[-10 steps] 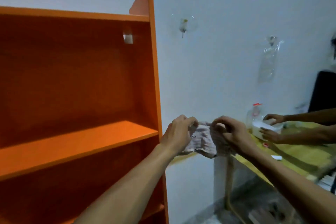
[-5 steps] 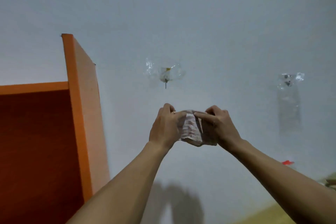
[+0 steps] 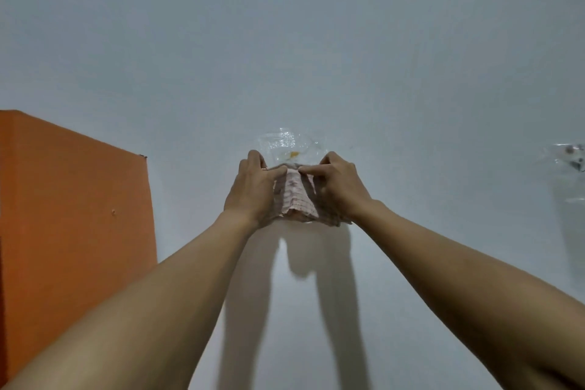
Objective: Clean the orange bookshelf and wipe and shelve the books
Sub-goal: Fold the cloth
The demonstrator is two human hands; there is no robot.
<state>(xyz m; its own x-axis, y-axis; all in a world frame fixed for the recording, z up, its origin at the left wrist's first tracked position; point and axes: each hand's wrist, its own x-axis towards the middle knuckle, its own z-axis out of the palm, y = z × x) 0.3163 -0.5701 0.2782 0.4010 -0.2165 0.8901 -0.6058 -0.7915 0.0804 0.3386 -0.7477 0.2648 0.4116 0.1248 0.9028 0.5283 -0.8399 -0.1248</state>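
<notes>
Both bare forearms reach up and forward, and the two hands meet in front of a pale grey-white painted wall (image 3: 380, 41). Between them hangs a small, crumpled pink-and-white checked cloth (image 3: 296, 199). The left hand (image 3: 251, 190) grips the cloth's left side, its fingers (image 3: 254, 159) curled over the top edge and its thumb lying across the front of the fabric. The right hand (image 3: 340, 188) holds the right side, pinching the upper edge between thumb and forefinger, with the other fingers curled behind. The cloth droops in folds below the hands, its lower edge bunched just above the wrists.

The tall orange wooden bookshelf (image 3: 72, 231) shows only as a flat side panel at the left edge of the view, well apart from the hands and the cloth; its shelves are out of view. Directly behind the hands, a clear crinkled plastic bag (image 3: 285, 144) with a small orange spot inside hangs on the wall. A second clear plastic bag (image 3: 569, 174) hangs at the far right edge. The arms and cloth cast dark shadows on the wall beneath them.
</notes>
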